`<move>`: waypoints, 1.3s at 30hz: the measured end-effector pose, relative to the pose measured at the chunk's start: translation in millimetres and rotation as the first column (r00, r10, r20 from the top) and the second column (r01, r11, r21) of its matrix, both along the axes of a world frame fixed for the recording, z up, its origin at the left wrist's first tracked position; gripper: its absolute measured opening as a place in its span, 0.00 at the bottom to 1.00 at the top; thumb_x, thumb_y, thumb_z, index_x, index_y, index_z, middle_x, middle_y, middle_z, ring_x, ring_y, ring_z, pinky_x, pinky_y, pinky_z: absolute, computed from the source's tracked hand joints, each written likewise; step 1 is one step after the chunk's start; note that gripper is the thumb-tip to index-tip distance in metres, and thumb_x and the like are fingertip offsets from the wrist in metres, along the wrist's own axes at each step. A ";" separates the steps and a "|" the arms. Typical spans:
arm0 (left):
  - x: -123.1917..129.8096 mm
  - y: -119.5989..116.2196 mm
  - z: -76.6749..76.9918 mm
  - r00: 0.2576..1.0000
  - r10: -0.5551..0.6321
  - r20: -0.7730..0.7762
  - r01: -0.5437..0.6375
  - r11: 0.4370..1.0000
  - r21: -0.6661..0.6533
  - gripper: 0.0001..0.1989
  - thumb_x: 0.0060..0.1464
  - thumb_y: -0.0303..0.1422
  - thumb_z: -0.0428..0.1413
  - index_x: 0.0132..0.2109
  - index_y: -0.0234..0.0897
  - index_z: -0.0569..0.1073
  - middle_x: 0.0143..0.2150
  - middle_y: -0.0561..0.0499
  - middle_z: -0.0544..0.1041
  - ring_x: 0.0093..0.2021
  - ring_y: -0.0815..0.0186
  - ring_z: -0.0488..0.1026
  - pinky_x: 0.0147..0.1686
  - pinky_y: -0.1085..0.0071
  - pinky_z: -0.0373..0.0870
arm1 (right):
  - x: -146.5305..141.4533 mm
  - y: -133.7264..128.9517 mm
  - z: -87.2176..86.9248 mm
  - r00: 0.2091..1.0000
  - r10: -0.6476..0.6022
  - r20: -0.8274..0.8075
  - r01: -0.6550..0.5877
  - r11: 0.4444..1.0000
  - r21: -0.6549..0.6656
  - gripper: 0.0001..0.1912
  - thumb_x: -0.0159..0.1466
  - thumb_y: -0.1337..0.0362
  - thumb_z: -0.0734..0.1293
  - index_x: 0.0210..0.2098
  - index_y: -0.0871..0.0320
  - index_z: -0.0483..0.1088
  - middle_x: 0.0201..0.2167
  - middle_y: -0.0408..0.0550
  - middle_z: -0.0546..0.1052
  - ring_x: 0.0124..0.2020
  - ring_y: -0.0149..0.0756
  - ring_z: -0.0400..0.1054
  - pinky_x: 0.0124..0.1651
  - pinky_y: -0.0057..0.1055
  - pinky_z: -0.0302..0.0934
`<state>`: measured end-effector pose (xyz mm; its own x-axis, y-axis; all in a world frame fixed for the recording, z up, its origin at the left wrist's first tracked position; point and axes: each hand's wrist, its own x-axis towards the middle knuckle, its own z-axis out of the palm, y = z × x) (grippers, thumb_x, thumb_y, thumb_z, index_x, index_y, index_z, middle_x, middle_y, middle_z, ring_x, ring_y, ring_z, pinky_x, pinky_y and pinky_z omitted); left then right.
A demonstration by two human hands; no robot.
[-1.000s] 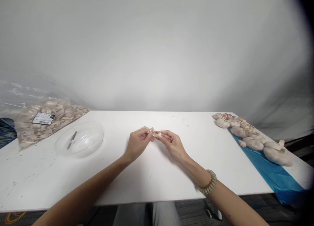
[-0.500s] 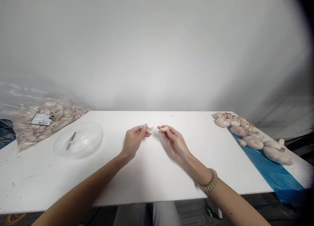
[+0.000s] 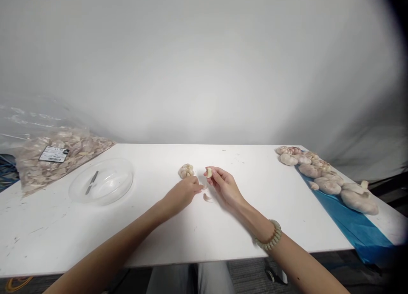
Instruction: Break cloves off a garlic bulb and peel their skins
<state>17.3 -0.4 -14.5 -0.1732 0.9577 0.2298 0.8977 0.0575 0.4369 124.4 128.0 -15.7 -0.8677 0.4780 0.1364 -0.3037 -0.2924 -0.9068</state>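
Here's my right hand (image 3: pixel 227 186), fingers pinched narrow on a pale garlic clove (image 3: pixel 209 173), its long axis seeming to run away from me, upright in view. My left hand (image 3: pixel 181 195) is low, palm down, fingers drawn together; whether they grip any skin, I can't tell. From those left fingers, the clove lies to the right and a little farther out. One curl of skin (image 3: pixel 207 197) rests on the table (image 3: pixel 255 226) between my hands. Just beyond my left knuckles sits the garlic bulb (image 3: pixel 186 170), nearer my left hand than my right; touching or not, I can't say. Farther left, a clear bowl (image 3: pixel 126 186) with a knife (image 3: pixel 92 182), then a bag (image 3: pixel 65 151); far right, more bulbs (image 3: pixel 328 185) along a blue sheet (image 3: pixel 347 226).
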 end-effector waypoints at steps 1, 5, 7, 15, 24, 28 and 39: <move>-1.1 -1.4 0.9 1.000 -0.016 -0.018 0.016 1.000 -0.006 0.11 0.56 0.23 0.46 0.36 0.34 0.74 0.32 0.48 0.67 0.30 0.67 0.62 0.30 0.71 0.58 | -0.1 -0.1 -0.8 1.000 0.015 -0.001 -0.015 1.000 0.001 0.13 0.57 0.56 0.66 0.36 0.58 0.71 0.31 0.45 0.70 0.27 0.27 0.58 0.35 0.29 0.58; -1.5 -6.4 16.1 0.998 -0.029 -0.056 0.030 0.999 0.016 0.09 0.55 0.25 0.49 0.41 0.35 0.72 0.39 0.47 0.68 0.37 0.65 0.65 0.36 0.70 0.63 | -0.4 -1.6 -2.5 0.999 0.045 0.007 -0.045 0.999 0.028 0.13 0.58 0.55 0.65 0.38 0.56 0.70 0.33 0.45 0.70 0.28 0.28 0.60 0.36 0.30 0.60; 0.5 -6.7 26.3 0.998 0.061 -0.002 -0.060 0.992 0.114 0.08 0.57 0.29 0.49 0.38 0.37 0.73 0.37 0.49 0.70 0.37 0.66 0.66 0.38 0.70 0.64 | -0.3 -2.6 -2.9 0.999 0.040 0.015 -0.041 0.996 0.084 0.13 0.58 0.55 0.64 0.39 0.56 0.70 0.32 0.45 0.70 0.28 0.28 0.61 0.36 0.30 0.60; 12.5 -1.1 30.4 0.935 0.143 0.323 -0.272 0.874 0.402 0.06 0.54 0.33 0.54 0.35 0.38 0.75 0.34 0.50 0.75 0.33 0.68 0.70 0.35 0.73 0.67 | 3.1 -5.9 0.1 1.000 0.025 0.018 -0.030 0.948 0.316 0.13 0.60 0.56 0.63 0.40 0.57 0.68 0.28 0.45 0.71 0.29 0.31 0.66 0.33 0.31 0.64; 13.7 -0.5 27.6 0.946 0.131 0.296 -0.253 0.870 0.423 0.09 0.56 0.32 0.51 0.33 0.37 0.75 0.32 0.50 0.74 0.36 0.67 0.71 0.40 0.70 0.68 | 4.5 -7.4 2.4 1.000 0.028 -0.013 -0.022 0.943 0.332 0.12 0.60 0.55 0.63 0.38 0.56 0.67 0.29 0.45 0.72 0.30 0.31 0.66 0.33 0.32 0.64; 13.1 -0.7 28.3 0.949 0.118 0.294 -0.244 0.864 0.440 0.09 0.55 0.31 0.52 0.29 0.36 0.75 0.31 0.50 0.74 0.34 0.68 0.71 0.38 0.71 0.68 | 4.5 -7.1 2.4 0.999 0.039 -0.016 -0.031 0.939 0.344 0.11 0.60 0.56 0.63 0.38 0.57 0.68 0.28 0.45 0.71 0.30 0.31 0.66 0.33 0.31 0.63; 12.4 -2.4 28.3 0.956 0.102 0.274 -0.226 0.853 0.470 0.10 0.51 0.28 0.54 0.25 0.34 0.74 0.27 0.50 0.72 0.27 0.71 0.67 0.29 0.73 0.65 | 8.6 -10.5 6.9 0.997 0.068 0.039 -0.078 0.937 0.340 0.11 0.58 0.57 0.65 0.35 0.59 0.69 0.25 0.45 0.73 0.28 0.31 0.67 0.30 0.29 0.60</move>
<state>29.7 -2.8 13.9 -0.4247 0.6817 0.5958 0.7642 -0.0830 0.6396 133.0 117.5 -8.9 -0.9039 0.3421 0.2567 -0.2677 0.0155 -0.9634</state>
